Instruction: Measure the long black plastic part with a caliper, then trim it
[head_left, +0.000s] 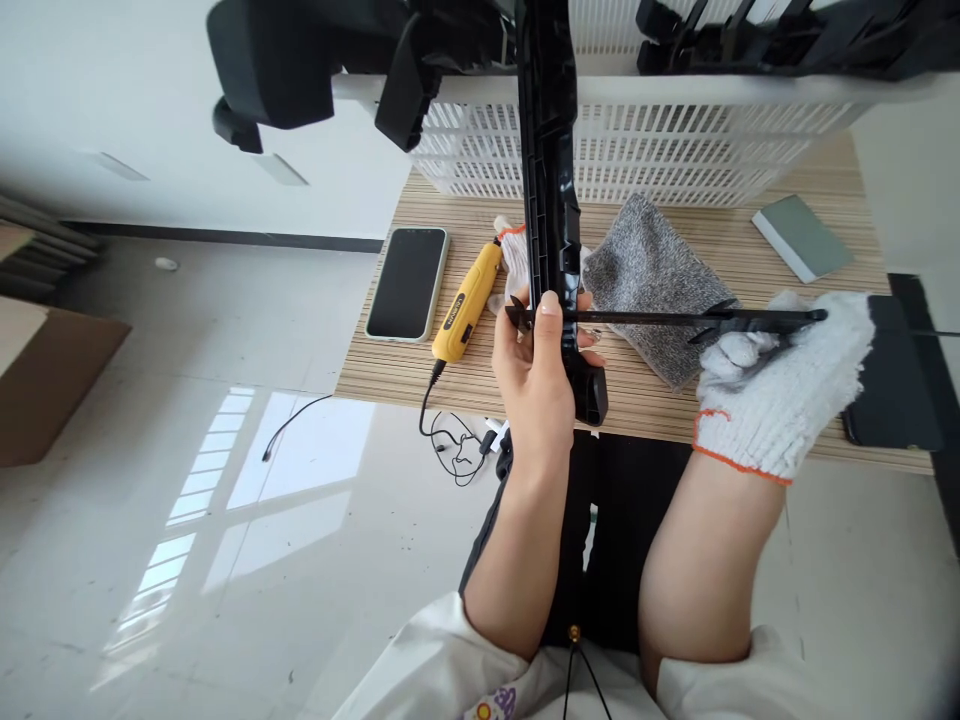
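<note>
My bare left hand [538, 385] is closed around the lower part of a long black plastic part [551, 170], which stands lengthwise in front of me. The thumb lies across a thin black rod [637, 318] that crosses the part. My right hand [787, 380], in a white knit glove with an orange edge, grips the thicker right end of that rod, which looks like a slim hand tool with small wings; its kind I cannot make out. The rod's left tip shows just past my left thumb. Under the rod lies a grey cloth [652, 270].
A white slatted basket [480, 150] holding black plastic parts [712, 45] stands at the table's back. On the table [405, 375] lie a phone [407, 283], a yellow corded tool [469, 302], another glove [514, 260], a green box [802, 237] and a black tablet-like device [892, 395].
</note>
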